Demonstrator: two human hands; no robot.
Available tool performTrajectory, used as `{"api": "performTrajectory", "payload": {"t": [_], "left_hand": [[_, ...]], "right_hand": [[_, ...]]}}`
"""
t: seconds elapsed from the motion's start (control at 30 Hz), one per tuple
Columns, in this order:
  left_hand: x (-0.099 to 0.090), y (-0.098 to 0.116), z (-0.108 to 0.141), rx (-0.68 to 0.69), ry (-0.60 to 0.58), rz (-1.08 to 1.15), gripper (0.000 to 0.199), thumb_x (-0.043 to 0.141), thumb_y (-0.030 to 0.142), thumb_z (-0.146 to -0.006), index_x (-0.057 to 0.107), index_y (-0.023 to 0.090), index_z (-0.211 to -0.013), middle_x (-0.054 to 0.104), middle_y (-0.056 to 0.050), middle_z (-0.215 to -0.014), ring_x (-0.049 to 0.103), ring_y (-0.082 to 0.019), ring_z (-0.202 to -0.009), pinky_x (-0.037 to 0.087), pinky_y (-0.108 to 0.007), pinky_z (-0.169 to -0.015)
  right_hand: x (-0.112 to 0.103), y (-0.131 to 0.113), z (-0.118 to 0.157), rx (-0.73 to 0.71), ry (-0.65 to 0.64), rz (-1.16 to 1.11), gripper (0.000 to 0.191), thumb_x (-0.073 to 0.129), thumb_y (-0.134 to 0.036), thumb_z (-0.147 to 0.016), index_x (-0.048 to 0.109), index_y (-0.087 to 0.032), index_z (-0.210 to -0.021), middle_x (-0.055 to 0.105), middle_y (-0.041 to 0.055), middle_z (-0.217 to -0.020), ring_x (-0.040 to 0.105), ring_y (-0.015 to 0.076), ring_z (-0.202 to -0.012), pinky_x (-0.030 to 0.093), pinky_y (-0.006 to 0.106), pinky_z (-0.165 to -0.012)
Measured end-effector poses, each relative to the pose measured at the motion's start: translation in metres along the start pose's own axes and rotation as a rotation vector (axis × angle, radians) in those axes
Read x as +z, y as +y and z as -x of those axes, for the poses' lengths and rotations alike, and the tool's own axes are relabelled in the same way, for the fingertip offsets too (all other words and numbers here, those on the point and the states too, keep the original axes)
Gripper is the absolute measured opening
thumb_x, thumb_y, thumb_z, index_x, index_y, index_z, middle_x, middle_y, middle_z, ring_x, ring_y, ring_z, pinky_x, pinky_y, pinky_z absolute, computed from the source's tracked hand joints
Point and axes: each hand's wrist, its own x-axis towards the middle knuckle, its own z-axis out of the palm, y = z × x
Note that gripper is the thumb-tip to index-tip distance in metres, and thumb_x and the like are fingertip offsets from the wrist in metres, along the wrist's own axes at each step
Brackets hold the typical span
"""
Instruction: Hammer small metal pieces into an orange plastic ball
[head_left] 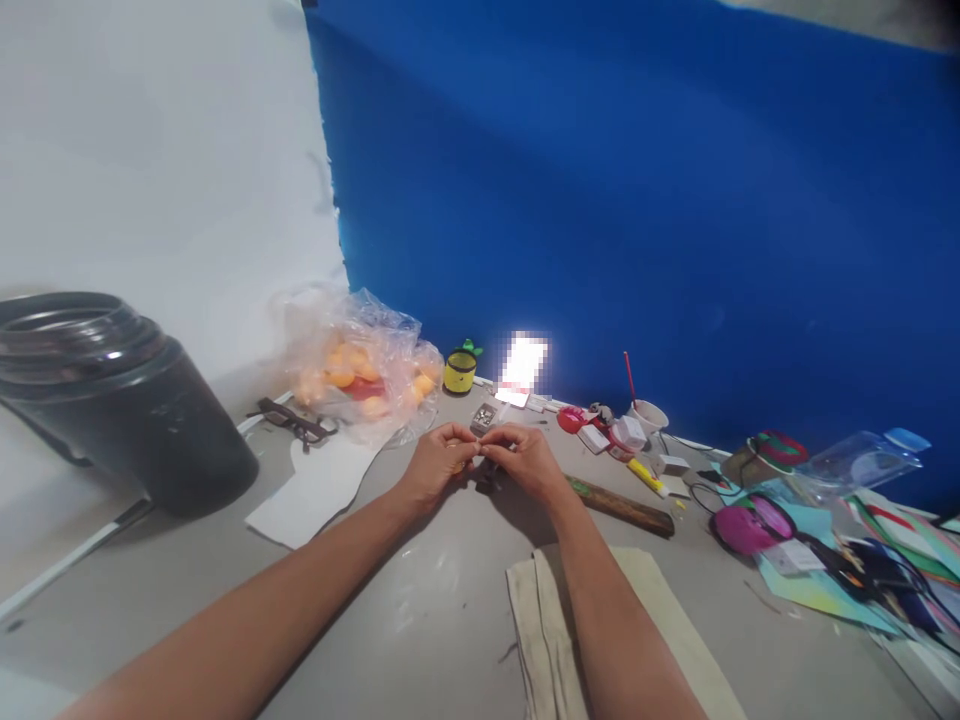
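My left hand and my right hand meet fingertip to fingertip over the middle of the table. Both are closed in a pinch, thumbs and forefingers pressed together on something too small to make out. Just beneath them lies a dark object, partly hidden by my right hand. Beyond my fingertips sits a small box of tiny pieces. A brown wooden stick rests to the right of my right hand, one end hidden behind the wrist. Under my right forearm is a folded beige cloth.
On the left stand a large dark flask, folded glasses, white paper and a clear bag of orange fruit. A bright phone leans at the back. Right are a white cup, a plastic bottle and a pink pouch.
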Motion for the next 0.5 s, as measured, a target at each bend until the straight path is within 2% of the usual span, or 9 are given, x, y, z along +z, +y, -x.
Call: {"api": "performTrajectory", "payload": {"t": [0.13,0.23,0.3,0.37,0.5], "left_hand": [[-0.002,0.004,0.002,0.013,-0.066,0.102,0.023,0.08,0.031,-0.065,0.067,0.016,-0.078,0.065,0.0,-0.067,0.055,-0.01,-0.053,0.043,-0.023,-0.051],[-0.004,0.005,0.0,0.012,-0.125,0.2,0.03,0.081,0.023,-0.062,0.072,0.015,-0.089,0.071,-0.002,-0.084,0.065,-0.012,-0.068,0.051,-0.023,-0.062],[-0.006,0.002,-0.002,0.027,-0.137,0.161,0.036,0.083,0.021,-0.062,0.072,0.015,-0.096,0.074,-0.004,-0.088,0.068,-0.014,-0.074,0.053,-0.024,-0.066],[-0.007,-0.002,-0.002,0.06,-0.149,0.079,0.041,0.086,0.026,-0.068,0.071,0.015,-0.105,0.075,-0.006,-0.089,0.07,-0.016,-0.075,0.054,-0.027,-0.066],[-0.008,-0.009,0.0,0.145,-0.196,-0.048,0.048,0.087,0.033,-0.076,0.068,0.016,-0.117,0.075,-0.006,-0.09,0.071,-0.019,-0.07,0.06,-0.034,-0.065]], "right_hand": [[-0.005,-0.001,0.001,0.125,0.041,-0.155,0.016,0.078,-0.036,-0.076,0.076,-0.021,-0.077,0.07,0.0,-0.067,0.058,0.0142,-0.059,0.045,0.027,-0.058],[-0.01,0.001,0.001,0.235,0.067,-0.319,0.024,0.083,-0.041,-0.071,0.075,-0.02,-0.079,0.065,-0.0022,-0.06,0.051,0.0114,-0.051,0.038,0.025,-0.051],[-0.012,0.005,0.001,0.288,0.083,-0.421,0.029,0.087,-0.042,-0.067,0.074,-0.02,-0.08,0.062,-0.003,-0.058,0.049,0.0107,-0.049,0.035,0.024,-0.049],[-0.012,0.009,0.0,0.325,0.093,-0.507,0.033,0.09,-0.042,-0.064,0.075,-0.019,-0.083,0.062,-0.0031,-0.057,0.048,0.0102,-0.048,0.033,0.023,-0.048],[-0.009,0.017,0.0,0.332,0.065,-0.615,0.037,0.095,-0.041,-0.059,0.076,-0.019,-0.082,0.065,-0.0012,-0.061,0.049,0.0097,-0.05,0.036,0.023,-0.049]]}}
